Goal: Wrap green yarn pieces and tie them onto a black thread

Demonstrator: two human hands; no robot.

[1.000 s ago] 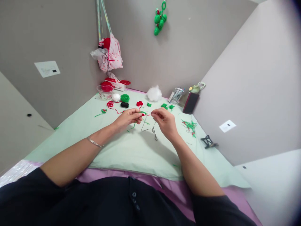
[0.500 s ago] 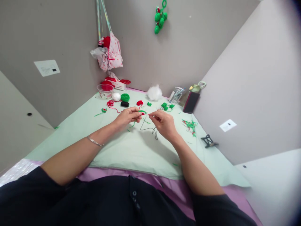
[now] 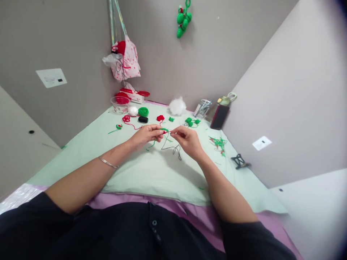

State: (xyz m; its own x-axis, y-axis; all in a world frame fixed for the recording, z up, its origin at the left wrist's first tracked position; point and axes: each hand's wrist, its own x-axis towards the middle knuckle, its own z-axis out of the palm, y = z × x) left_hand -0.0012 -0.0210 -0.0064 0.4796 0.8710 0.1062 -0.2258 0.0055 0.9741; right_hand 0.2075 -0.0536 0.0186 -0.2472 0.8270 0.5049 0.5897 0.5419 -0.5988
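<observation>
My left hand pinches a small green and red crocheted piece between thumb and fingertips. Close beside it, my right hand is closed in a pinch, its fingertips almost at the piece. A bit of red shows at those fingertips, too small to name. From the piece a dark grey thread hangs in loose loops down to the pale green cloth. Green yarn ends dangle under my left hand.
Behind my hands lie a green yarn ball, a black spool, a red crocheted piece and white stuffing. To the right are a phone, yarn scraps and a black hair claw. A clear tub stands back left.
My right fingertips have moved slightly left, closer to the crocheted piece. My left hand keeps its hold. The whole view has shifted a little.
</observation>
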